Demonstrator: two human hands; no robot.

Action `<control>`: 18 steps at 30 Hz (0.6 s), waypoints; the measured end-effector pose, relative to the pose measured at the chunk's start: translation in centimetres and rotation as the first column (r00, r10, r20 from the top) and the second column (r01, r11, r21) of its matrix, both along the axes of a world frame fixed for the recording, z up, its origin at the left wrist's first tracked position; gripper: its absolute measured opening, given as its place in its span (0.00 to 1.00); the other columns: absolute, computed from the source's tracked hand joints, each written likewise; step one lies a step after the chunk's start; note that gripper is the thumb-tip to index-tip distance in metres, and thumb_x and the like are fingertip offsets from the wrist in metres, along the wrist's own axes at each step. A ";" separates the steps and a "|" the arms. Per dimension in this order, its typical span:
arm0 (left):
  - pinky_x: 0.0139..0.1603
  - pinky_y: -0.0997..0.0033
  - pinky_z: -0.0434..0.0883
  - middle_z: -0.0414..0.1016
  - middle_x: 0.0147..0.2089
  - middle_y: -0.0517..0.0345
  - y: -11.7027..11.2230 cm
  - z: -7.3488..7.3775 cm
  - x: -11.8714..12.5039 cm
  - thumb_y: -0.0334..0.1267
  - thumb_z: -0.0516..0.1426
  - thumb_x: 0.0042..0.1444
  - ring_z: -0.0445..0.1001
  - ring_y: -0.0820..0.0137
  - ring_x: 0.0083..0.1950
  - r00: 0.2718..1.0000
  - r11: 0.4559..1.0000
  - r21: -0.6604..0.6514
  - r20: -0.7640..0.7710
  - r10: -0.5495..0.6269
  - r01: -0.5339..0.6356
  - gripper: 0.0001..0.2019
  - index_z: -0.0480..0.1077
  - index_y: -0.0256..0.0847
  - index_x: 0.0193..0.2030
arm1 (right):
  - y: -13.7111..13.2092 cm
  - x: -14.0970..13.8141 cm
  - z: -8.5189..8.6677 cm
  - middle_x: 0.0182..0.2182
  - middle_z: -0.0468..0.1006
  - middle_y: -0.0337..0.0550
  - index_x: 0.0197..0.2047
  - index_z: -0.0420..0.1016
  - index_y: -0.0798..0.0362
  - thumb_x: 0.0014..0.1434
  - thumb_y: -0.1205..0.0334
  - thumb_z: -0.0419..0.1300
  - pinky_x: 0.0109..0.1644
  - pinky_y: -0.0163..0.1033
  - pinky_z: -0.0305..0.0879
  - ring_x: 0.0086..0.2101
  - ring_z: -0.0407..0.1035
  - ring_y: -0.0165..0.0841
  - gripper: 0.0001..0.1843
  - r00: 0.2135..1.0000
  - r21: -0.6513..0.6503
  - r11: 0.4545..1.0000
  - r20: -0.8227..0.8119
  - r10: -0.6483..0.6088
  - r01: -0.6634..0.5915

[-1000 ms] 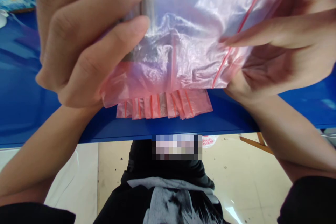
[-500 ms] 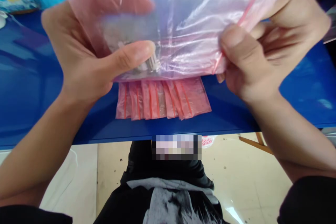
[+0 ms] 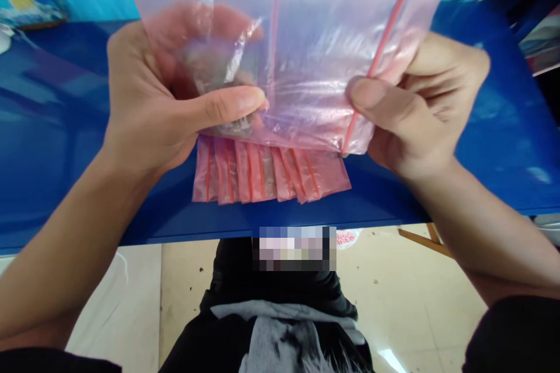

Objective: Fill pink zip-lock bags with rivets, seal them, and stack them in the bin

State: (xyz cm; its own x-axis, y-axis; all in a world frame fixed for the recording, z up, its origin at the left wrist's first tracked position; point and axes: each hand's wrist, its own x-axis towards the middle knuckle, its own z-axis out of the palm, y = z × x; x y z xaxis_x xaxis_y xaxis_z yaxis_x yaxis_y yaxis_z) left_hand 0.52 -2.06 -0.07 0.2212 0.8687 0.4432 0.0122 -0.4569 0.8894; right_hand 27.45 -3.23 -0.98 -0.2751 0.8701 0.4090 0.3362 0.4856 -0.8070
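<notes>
A large clear zip bag with pinkish film and red zip lines hangs upright between both hands. My left hand pinches its lower left part, the thumb lying across the plastic. Behind the film sits a small clump of greyish, possibly metal, items, too blurred to name. My right hand is shut on the bag's lower right corner. Below the bag, a row of small pink zip bags lies overlapped on the blue table, their upper ends hidden behind the large bag.
The glossy blue table ends in a straight edge close to my body. Below it are my dark clothing with a grey print, a pixelated patch, a tiled floor and a wooden strut. A blue printed item stands at the far left.
The large bag has shifted slightly lower and closer to the row of small bags, while both hands have moved inward. The clump inside now sits higher behind my left thumb.
</notes>
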 end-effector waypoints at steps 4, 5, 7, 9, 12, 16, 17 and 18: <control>0.36 0.78 0.84 0.83 0.37 0.69 -0.4 0.8 -0.1 0.36 0.76 0.57 0.83 0.76 0.33 0.992 0.987 -0.103 0.049 -0.120 0.125 0.18 0.82 0.45 0.53 | 0.7 -0.9 -0.1 0.20 0.62 0.36 0.20 0.67 0.48 0.62 0.45 0.73 0.30 0.43 0.58 0.24 0.58 0.31 0.28 0.964 0.222 0.970 -0.264 -0.038 0.099; 0.37 0.78 0.84 0.84 0.38 0.69 -0.4 0.9 -0.2 0.35 0.76 0.57 0.83 0.76 0.33 0.989 0.985 -0.109 0.066 -0.129 0.136 0.17 0.83 0.45 0.52 | 0.8 -1.2 -0.1 0.19 0.59 0.36 0.19 0.63 0.49 0.62 0.47 0.73 0.30 0.43 0.54 0.23 0.54 0.31 0.30 0.949 0.262 0.959 -0.314 -0.024 0.111; 0.36 0.75 0.85 0.85 0.37 0.68 -0.4 1.0 -0.2 0.36 0.76 0.56 0.83 0.74 0.33 0.990 0.987 -0.100 0.078 -0.121 0.129 0.15 0.83 0.45 0.50 | 0.8 -1.5 0.0 0.18 0.58 0.37 0.17 0.60 0.49 0.61 0.50 0.73 0.30 0.43 0.51 0.23 0.52 0.31 0.32 0.937 0.288 0.950 -0.349 -0.014 0.121; 0.29 0.75 0.81 0.82 0.33 0.68 -0.2 0.9 -0.2 0.40 0.77 0.54 0.81 0.74 0.30 0.992 0.990 -0.090 0.067 -0.102 0.108 0.15 0.84 0.45 0.47 | 0.6 -1.5 0.1 0.18 0.59 0.37 0.17 0.60 0.49 0.61 0.51 0.72 0.29 0.43 0.50 0.23 0.53 0.32 0.31 0.935 0.279 0.952 -0.354 -0.017 0.123; 0.20 0.81 0.68 0.77 0.28 0.69 0.0 0.6 -0.5 0.45 0.78 0.51 0.73 0.79 0.23 0.996 0.994 -0.060 0.033 -0.089 0.091 0.15 0.85 0.47 0.44 | 0.4 -1.2 0.2 0.18 0.60 0.37 0.19 0.61 0.50 0.61 0.54 0.72 0.28 0.43 0.49 0.22 0.52 0.30 0.28 0.931 0.255 0.962 -0.365 0.001 0.099; 0.20 0.80 0.67 0.77 0.29 0.67 0.1 0.5 -1.2 0.41 0.75 0.56 0.70 0.80 0.23 0.996 0.998 -0.036 -0.058 -0.062 0.060 0.11 0.85 0.47 0.45 | 0.1 -0.9 0.5 0.18 0.61 0.37 0.20 0.61 0.51 0.61 0.59 0.72 0.27 0.43 0.47 0.22 0.52 0.30 0.26 0.937 0.217 0.975 -0.346 0.035 0.044; 0.20 0.79 0.67 0.77 0.29 0.66 0.2 0.5 -1.3 0.41 0.75 0.56 0.71 0.79 0.24 0.996 0.998 -0.023 -0.075 -0.058 0.056 0.11 0.85 0.47 0.45 | 0.0 -0.9 0.6 0.18 0.60 0.37 0.20 0.61 0.51 0.62 0.59 0.71 0.27 0.43 0.47 0.22 0.53 0.30 0.27 0.939 0.214 0.976 -0.342 0.043 0.034; 0.20 0.78 0.66 0.76 0.28 0.66 0.2 0.5 -1.4 0.42 0.75 0.55 0.71 0.78 0.24 0.995 0.998 -0.009 -0.086 -0.057 0.057 0.11 0.85 0.47 0.45 | 0.0 -1.0 0.6 0.18 0.60 0.37 0.20 0.61 0.51 0.62 0.58 0.71 0.27 0.43 0.48 0.22 0.52 0.29 0.27 0.939 0.215 0.976 -0.340 0.050 0.026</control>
State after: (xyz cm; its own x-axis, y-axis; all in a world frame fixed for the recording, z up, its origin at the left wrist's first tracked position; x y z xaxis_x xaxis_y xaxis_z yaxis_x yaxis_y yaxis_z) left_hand -0.86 -1.84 0.40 0.3076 0.8565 0.4145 0.0630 -0.4530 0.8893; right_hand 26.48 -3.22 -0.38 -0.0953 0.7495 0.6551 0.0518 0.6609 -0.7487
